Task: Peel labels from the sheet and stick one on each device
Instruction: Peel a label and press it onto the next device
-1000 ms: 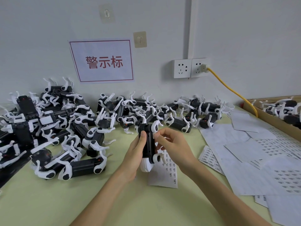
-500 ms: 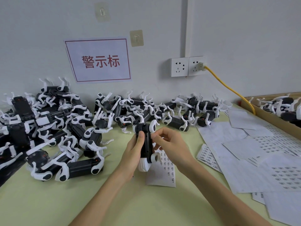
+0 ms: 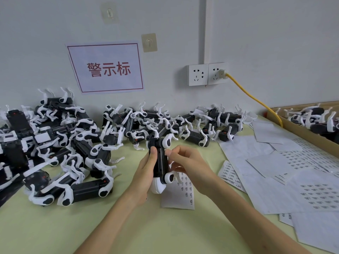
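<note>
Our left hand grips the black-and-white plastic device upright, long axis vertical; our right hand, just beside it, pinches its upper side.

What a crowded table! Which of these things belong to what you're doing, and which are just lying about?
Job: black-and-white plastic device, gripped by left hand, pinched by right hand; white paper label sheet beneath it; heap of matching devices; scattered printed label sheets.

Lying about: red-lettered paper wall sign; white wall sockets; yellow cable; beige wall hooks.
</note>
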